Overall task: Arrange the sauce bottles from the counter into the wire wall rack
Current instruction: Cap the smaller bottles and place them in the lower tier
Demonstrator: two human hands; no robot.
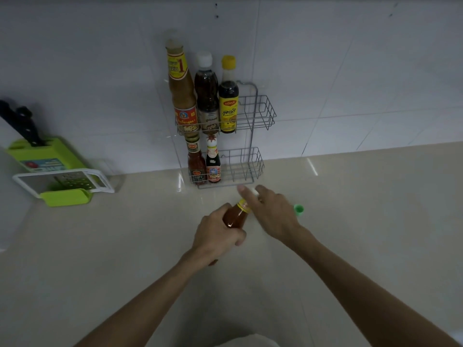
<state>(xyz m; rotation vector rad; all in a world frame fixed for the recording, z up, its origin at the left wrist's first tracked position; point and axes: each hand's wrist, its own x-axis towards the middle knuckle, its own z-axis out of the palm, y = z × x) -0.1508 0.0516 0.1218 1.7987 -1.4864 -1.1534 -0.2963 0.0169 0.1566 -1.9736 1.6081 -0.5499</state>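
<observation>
A two-tier wire wall rack hangs on the tiled wall. Its upper basket holds three bottles: a tall brown sauce bottle, a dark bottle with a white cap and a yellow-capped dark bottle. The lower basket holds a red chilli sauce bottle and a small dark bottle. My left hand grips a red-orange sauce bottle just above the counter. My right hand covers that bottle's neck and cap, index finger stretched toward the rack. A green-capped item pokes out behind my right hand.
A green knife block with black-handled knives stands at the left by the wall. A white and green grater lies in front of it. The beige counter runs along the wall. The right halves of both baskets hold nothing.
</observation>
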